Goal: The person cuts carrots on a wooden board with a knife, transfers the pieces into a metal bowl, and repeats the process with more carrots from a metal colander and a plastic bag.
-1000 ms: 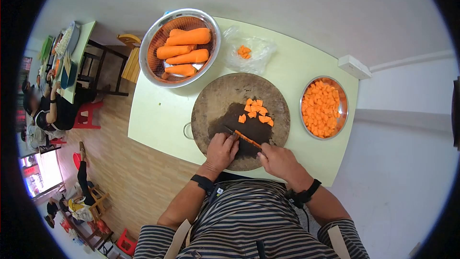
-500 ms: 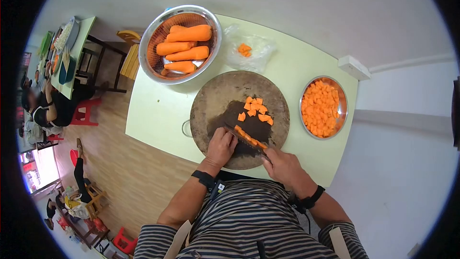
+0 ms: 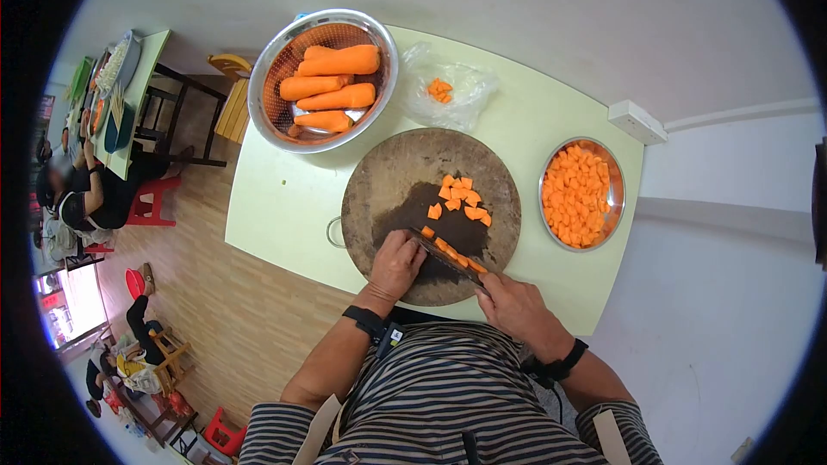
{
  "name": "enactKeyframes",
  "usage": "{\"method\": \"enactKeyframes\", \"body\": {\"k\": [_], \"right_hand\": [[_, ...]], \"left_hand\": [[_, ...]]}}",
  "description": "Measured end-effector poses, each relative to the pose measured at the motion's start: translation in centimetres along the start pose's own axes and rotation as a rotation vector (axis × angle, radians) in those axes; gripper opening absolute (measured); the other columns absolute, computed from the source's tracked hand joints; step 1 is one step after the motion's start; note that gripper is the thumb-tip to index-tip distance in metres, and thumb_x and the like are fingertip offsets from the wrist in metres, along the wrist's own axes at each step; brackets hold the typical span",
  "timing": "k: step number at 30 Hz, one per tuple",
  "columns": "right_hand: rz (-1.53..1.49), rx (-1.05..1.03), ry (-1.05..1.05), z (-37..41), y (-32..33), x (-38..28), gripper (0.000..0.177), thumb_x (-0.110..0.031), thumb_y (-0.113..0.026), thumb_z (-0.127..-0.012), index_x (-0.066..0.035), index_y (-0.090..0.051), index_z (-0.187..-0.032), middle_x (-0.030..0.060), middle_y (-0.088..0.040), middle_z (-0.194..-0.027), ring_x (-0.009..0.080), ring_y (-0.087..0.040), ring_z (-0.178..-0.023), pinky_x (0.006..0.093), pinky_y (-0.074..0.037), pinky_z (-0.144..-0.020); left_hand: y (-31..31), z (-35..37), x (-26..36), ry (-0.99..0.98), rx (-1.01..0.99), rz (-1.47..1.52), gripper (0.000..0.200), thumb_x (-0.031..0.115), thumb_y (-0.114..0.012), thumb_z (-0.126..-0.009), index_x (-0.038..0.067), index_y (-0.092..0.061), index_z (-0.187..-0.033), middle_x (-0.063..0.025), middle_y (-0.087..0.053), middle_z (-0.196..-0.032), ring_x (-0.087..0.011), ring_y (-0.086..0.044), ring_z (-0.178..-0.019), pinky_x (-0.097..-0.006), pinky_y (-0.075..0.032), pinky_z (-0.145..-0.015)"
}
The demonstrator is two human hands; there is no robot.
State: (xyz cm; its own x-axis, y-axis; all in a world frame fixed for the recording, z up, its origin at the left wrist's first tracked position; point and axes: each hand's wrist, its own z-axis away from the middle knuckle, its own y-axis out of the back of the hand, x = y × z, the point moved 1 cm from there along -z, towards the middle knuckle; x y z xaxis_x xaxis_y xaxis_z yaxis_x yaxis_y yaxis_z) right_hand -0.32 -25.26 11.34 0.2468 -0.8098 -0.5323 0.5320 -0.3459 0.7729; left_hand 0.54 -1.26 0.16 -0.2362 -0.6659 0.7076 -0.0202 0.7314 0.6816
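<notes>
While bent over a round chopping board (image 3: 405,164) near the table's (image 3: 284,207) near edge, slices a carrot strip (image 3: 461,259) crosswise into chunks. Grips the knife (image 3: 448,258) in the right hand (image 3: 517,306), with a closed fist round the handle and the blade slanted across the board's near half. Pins the strip's end with the left hand (image 3: 396,263), fingers (image 3: 412,245) curled in narrow, tips just beside the blade; cannot tell how much carrot lies under them. Wears a dark band (image 3: 364,323) on each wrist and a striped top (image 3: 448,396). Has a small heap of cut pieces (image 3: 459,196) just beyond the blade, on the board's dark stained patch, apart from the strip. Flanked at the table's right edge by a steel bowl (image 3: 622,189) heaped with diced carrot (image 3: 577,194), near the board but not touching it. Faces, at the far left corner, a steel colander (image 3: 255,103) with at least four whole peeled carrots (image 3: 340,62). Shares the far edge with a clear plastic bag (image 3: 474,86) holding a few orange scraps (image 3: 439,89). Judging by the heaped bowl, appears well into the dicing; judging by the colander, appears to have the whole carrots and the rest of this strip left to cut. Beyond the table's left edge, across a wooden floor (image 3: 258,319), seated people (image 3: 77,198) at a second table (image 3: 151,56) laden with dishes.
</notes>
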Motion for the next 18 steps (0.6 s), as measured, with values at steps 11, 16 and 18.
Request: {"method": "enactKeyframes", "body": {"k": [11, 16, 18], "right_hand": [[0.044, -0.081, -0.036, -2.4, -1.2, 0.0, 0.020, -0.024, -0.057, -0.100, -0.005, -0.054, -0.100, 0.0178, -0.065, -0.081, 0.0379, -0.068, -0.071, 0.0488, -0.055, -0.062], [0.008, -0.064, -0.032, -3.0, -0.9, 0.1, 0.019, -0.025, -0.057, -0.100, -0.006, -0.053, -0.101, 0.0200, -0.066, -0.081, 0.0409, -0.068, -0.073, 0.0524, -0.054, -0.064], [0.015, -0.043, -0.019, -3.1, -1.0, 0.3, 0.019, -0.025, -0.057, -0.100, -0.006, -0.054, -0.101, 0.0199, -0.066, -0.082, 0.0409, -0.068, -0.073, 0.0524, -0.054, -0.064]], "left_hand": [[-0.2, -0.1, 0.0, -0.006, 0.034, -0.006, 0.022, 0.001, -0.077, -0.077, -0.001, -0.065, -0.094, -0.0147, -0.059, -0.093, -0.0344, -0.061, -0.086, -0.0414, -0.054, -0.075], [-0.5, -0.3, 0.1, -0.024, 0.061, -0.015, 0.021, 0.001, -0.078, -0.077, -0.001, -0.065, -0.094, -0.0148, -0.057, -0.088, -0.0341, -0.060, -0.083, -0.0417, -0.053, -0.073], [-0.4, -0.2, 0.1, -0.008, 0.058, -0.015, 0.020, 0.000, -0.078, -0.079, -0.001, -0.065, -0.095, -0.0149, -0.057, -0.088, -0.0341, -0.060, -0.082, -0.0417, -0.053, -0.073]]}}
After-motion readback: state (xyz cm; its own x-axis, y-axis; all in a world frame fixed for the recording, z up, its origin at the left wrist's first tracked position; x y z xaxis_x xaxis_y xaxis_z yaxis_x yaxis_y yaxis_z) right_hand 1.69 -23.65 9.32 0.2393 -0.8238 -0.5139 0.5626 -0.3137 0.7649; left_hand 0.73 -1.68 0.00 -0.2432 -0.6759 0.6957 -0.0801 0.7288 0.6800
